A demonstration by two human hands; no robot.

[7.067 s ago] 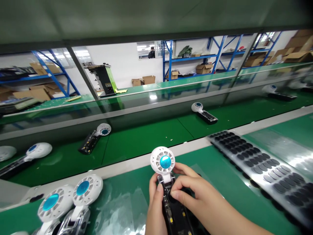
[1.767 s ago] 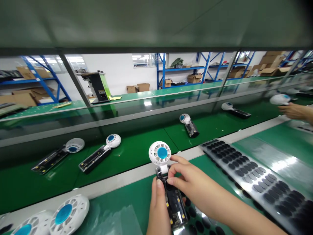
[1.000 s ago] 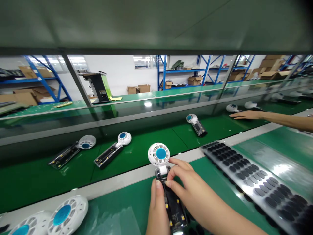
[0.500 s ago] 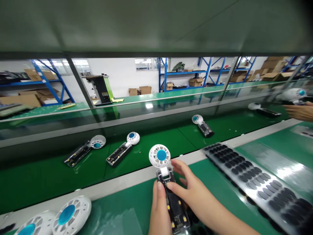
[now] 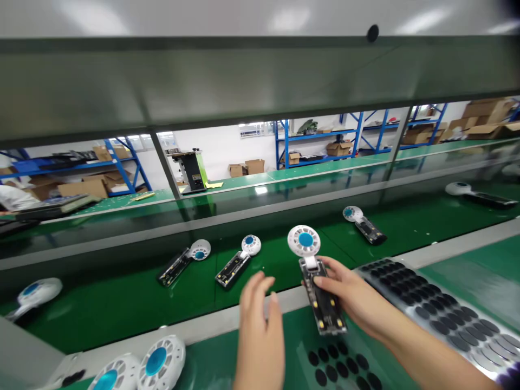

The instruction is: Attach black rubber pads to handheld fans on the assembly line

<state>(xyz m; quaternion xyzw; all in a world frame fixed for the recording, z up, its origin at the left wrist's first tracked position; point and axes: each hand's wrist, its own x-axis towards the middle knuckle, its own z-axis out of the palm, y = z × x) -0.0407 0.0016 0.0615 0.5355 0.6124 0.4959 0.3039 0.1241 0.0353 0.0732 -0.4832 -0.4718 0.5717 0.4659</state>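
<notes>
My left hand lower centre, fingers spread, holding nothing, hovering beside unit. My right hand right of it, pinching small handheld fan with round white grille head, blue hub and open black handle, lifted over grey rail. Best keep grip on handle edges, off exposed board. Dark green conveyor belt carries similar fans; blue shelving with cardboard boxes behind, upper right.

Head camera looks forward-down, close over conveyor belt.
</notes>
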